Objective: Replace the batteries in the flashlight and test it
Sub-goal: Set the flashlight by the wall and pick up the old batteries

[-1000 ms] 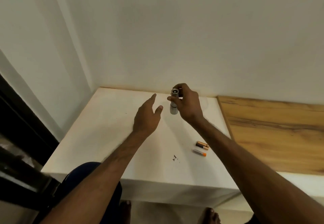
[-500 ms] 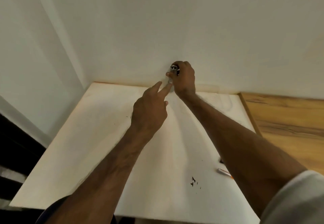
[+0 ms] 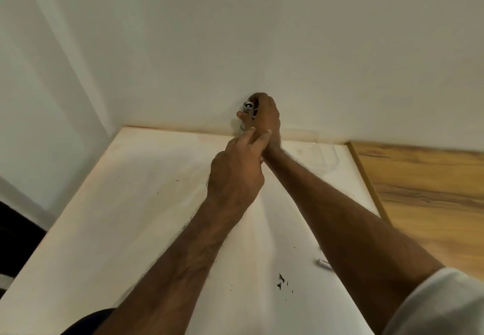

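Flashlight (image 3: pixel 247 109) upright at the far table (image 3: pixel 146 203) edge, right hand (image 3: pixel 265 118) wrapped around it, likely to steady it. Left hand (image 3: pixel 235 169) fingers extended, touching its base, gripping nothing visible.

Since a second ago we have carried the flashlight (image 3: pixel 247 110) in our right hand (image 3: pixel 265 118) away from the middle of the bench (image 3: pixel 131 203) to its far edge, close to the wall (image 3: pixel 235 33). Our left hand (image 3: pixel 237 171), open and apart from it before, has closed the gap; its fingers (image 3: pixel 258 138) now touch the right hand just below the flashlight. Only one battery (image 3: pixel 324 263) shows now beside the right forearm.
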